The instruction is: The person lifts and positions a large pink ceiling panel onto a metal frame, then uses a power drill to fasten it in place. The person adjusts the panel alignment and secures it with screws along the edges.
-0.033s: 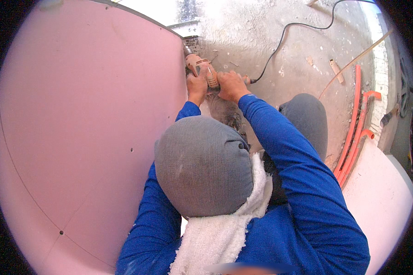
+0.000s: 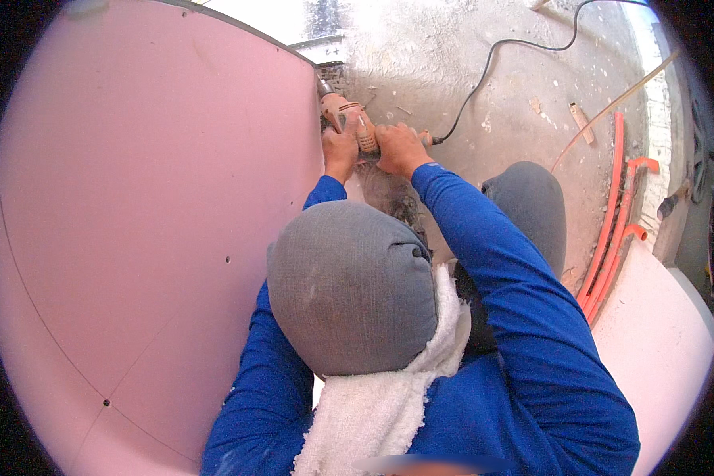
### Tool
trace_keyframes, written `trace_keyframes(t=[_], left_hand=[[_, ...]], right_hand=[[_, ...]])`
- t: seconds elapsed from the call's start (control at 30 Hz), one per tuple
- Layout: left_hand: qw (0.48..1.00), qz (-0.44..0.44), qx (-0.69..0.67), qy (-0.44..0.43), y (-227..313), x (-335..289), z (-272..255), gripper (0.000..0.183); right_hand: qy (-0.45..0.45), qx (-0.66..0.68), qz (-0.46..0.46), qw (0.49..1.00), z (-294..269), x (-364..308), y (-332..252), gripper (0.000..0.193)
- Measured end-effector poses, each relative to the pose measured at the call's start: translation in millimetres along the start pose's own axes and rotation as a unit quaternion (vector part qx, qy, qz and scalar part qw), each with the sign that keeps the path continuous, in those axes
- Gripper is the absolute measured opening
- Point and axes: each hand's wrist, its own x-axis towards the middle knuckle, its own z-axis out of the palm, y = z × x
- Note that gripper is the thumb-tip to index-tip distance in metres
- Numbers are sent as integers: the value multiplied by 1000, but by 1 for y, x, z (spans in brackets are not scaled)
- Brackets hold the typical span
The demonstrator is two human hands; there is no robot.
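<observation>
A dusty orange corded power drill (image 2: 366, 136) lies between my hands near the floor, its metal nose pointing at the far lower edge of a large pink board (image 2: 159, 159). My left hand (image 2: 341, 152) is closed round the front part of the drill body. My right hand (image 2: 403, 149) is wrapped round its rear handle, where the black power cord (image 2: 466, 99) comes out. Whether the tip touches the board or the strip beside it, I cannot tell. Small dark screw spots and thin drawn lines mark the board.
Two orange-red pipes (image 2: 613, 198) lie along the right, beside a white sheet (image 2: 650, 333). A thin stick (image 2: 619, 101) and a small wooden piece (image 2: 581, 123) rest on the rough concrete floor (image 2: 420, 71). My bent grey-trousered knees (image 2: 349, 285) fill the middle; a white towel (image 2: 365, 424) hangs below.
</observation>
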Motion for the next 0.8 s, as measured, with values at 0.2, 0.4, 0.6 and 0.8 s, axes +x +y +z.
trace_keyframes(t=[0.2, 0.4, 0.6, 0.8], left_hand=[[998, -9, -57, -9, -5, 2, 2, 85], [998, 12, 63, 12, -26, 19, -2, 85], [988, 2, 154, 33, -33, 27, -7, 76], [992, 22, 122, 36, -24, 21, -8, 77]], right_hand=[[8, 7, -7, 1000, 2, 2, 1, 32], [15, 4, -4, 1000, 12, 3, -4, 33], [8, 47, -10, 999, 17, 2, -10, 42], [13, 76, 15, 997, 13, -1, -13, 45]])
